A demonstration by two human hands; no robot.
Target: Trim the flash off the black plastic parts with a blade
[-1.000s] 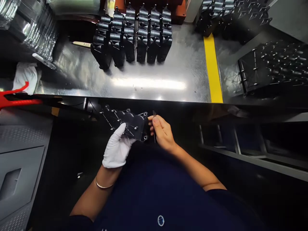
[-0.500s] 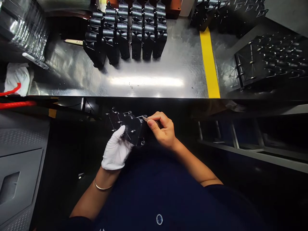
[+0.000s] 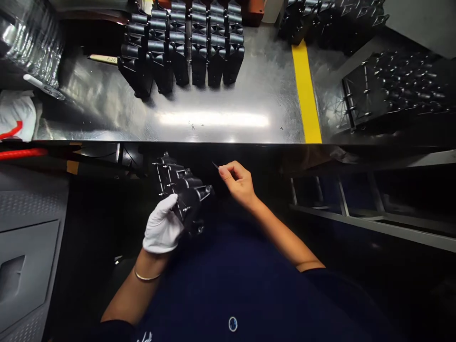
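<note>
In the head view my left hand (image 3: 163, 225), in a white glove, grips a black molded plastic part (image 3: 188, 202) by its lower left side. The part is tilted, with metal pins and round bosses along its edges. My bare right hand (image 3: 240, 183) pinches a small knife blade (image 3: 215, 165) between thumb and fingers; its dark, thin tip points up and left. A gap separates the blade from the part. Whatever handle the blade has is hidden in my fingers. Both hands are in front of the metal bench's edge.
Upright rows of black parts (image 3: 199, 52) stand on the metal bench (image 3: 249, 104). Yellow tape (image 3: 307, 95) crosses it, with more black parts (image 3: 406, 85) on the right. A white-handled tool (image 3: 103, 59) and a white cloth (image 3: 16, 114) lie left. A grey bin (image 3: 28, 256) is lower left.
The blade was at the part's upper right edge and is now apart from it. My left hand has turned the part and moved it slightly left and down.
</note>
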